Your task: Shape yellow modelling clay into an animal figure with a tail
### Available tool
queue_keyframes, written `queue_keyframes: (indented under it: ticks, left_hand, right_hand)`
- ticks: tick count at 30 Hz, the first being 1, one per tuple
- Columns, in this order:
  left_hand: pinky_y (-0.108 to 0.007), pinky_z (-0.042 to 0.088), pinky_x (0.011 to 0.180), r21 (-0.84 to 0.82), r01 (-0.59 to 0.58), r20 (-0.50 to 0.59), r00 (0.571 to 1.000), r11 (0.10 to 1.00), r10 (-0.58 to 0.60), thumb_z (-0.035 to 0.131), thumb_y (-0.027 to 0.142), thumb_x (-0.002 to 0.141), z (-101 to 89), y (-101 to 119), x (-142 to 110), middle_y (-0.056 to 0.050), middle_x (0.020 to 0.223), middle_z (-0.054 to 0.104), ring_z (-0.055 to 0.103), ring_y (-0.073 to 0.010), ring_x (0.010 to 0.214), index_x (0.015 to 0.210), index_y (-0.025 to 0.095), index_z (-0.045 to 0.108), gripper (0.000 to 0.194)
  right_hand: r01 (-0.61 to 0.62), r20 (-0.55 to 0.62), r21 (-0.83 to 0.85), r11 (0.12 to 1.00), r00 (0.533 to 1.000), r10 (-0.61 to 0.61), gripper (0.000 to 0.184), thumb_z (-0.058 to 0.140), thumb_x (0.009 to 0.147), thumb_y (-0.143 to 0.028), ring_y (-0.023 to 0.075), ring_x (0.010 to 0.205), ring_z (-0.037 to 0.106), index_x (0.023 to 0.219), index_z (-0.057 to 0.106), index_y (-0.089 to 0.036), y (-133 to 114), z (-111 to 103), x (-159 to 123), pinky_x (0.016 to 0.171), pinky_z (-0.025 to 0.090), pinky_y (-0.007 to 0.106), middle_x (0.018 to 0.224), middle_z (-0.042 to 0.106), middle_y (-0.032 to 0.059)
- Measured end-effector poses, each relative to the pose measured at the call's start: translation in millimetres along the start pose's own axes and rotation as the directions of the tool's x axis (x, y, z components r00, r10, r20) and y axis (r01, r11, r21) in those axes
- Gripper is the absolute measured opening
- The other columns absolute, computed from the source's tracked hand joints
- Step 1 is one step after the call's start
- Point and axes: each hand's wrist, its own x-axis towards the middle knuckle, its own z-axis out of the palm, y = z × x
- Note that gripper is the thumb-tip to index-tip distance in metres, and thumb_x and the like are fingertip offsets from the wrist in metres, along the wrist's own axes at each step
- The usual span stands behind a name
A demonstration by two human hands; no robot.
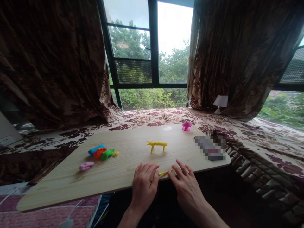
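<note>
A thin yellow strip of modelling clay point(163, 173) lies along the front edge of the light wooden board point(128, 174). My left hand point(145, 181) rests on the board with its fingers stretched forward, and its thumb touches the strip's left end. Over the right end, my right hand point(184, 180) has its fingers spread, with the thumb on the strip. Part of that end shows between thumb and forefinger. Just beyond my hands stands a yellow clay animal figure point(157, 144) with a long body and thin legs.
Blue point(96, 148), orange point(99, 153) and green clay lumps point(107, 154) sit together on the left, beside a small yellow piece point(115, 154). A pink-purple lump point(86, 166) lies nearer. A pink object point(187, 125) stands at the far edge. A pixelated item point(210, 147) is on the right.
</note>
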Motion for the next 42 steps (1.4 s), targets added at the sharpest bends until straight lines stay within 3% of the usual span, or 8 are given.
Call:
queue_keyframes:
  ticks: [7,14,21,30,42]
  left_hand:
    - [-0.047,0.033,0.098,0.038,-0.021,0.023,1.0,0.999,0.02,0.05,0.024,0.081,-1.4,1.6,2.1,-0.002,0.092,0.064,0.057,-0.021,0.091,0.09,0.027,0.065,0.017]
    - [-0.047,0.032,0.099,0.027,-0.019,-0.002,1.0,0.999,0.019,0.052,0.022,0.079,-0.6,3.3,2.3,-0.002,0.09,0.063,0.057,-0.0206,0.089,0.085,0.027,0.065,0.015]
    - [-0.047,0.035,0.095,0.02,-0.012,0.02,1.0,1.0,0.011,0.052,0.024,0.079,-1.8,3.0,3.8,-0.002,0.089,0.063,0.056,-0.0208,0.088,0.083,0.026,0.065,0.014]
    - [-0.047,0.032,0.102,-0.008,0.023,-0.017,1.0,1.0,-0.023,0.048,0.016,0.078,1.9,-7.6,-1.8,-0.003,0.103,0.062,0.054,-0.022,0.102,0.101,0.025,0.062,0.028]
    - [-0.047,0.028,0.105,0.02,0.011,0.005,1.0,1.0,-0.011,0.046,0.016,0.08,5.7,-9.6,-2.7,-0.003,0.105,0.061,0.053,-0.0204,0.103,0.102,0.024,0.06,0.027]
  right_hand:
    - [-0.016,-0.028,0.035,0.999,0.999,0.017,0.044,0.044,0.08,-0.015,0.025,0.134,0.016,0.123,0.049,-0.023,-0.4,-1.5,11.4,0.105,0.013,0.042,0.134,0.043,0.0071]
    - [-0.009,-0.014,0.025,1.0,1.0,0.009,0.045,0.044,0.081,-0.017,0.0242,0.134,0.015,0.126,0.047,-0.025,0.7,-1.5,-1.3,0.106,0.013,0.041,0.134,0.043,0.0057]
    - [0.012,-0.009,0.046,0.999,1.0,-0.012,0.046,0.045,0.079,-0.016,0.0249,0.134,0.014,0.125,0.047,-0.025,-10.3,-7.4,14.5,0.106,0.013,0.043,0.137,0.039,0.0061]
    - [0.05,-0.01,0.091,0.995,0.999,-0.049,0.041,0.045,0.082,-0.018,0.0244,0.134,0.014,0.121,0.05,-0.024,-12.3,-4.0,8.6,0.106,0.011,0.042,0.134,0.042,0.0063]
    - [0.035,-0.017,0.069,0.997,0.999,-0.034,0.039,0.044,0.083,-0.018,0.0236,0.135,0.013,0.121,0.05,-0.026,-11.2,-1.3,10.8,0.106,0.011,0.042,0.133,0.043,0.0058]
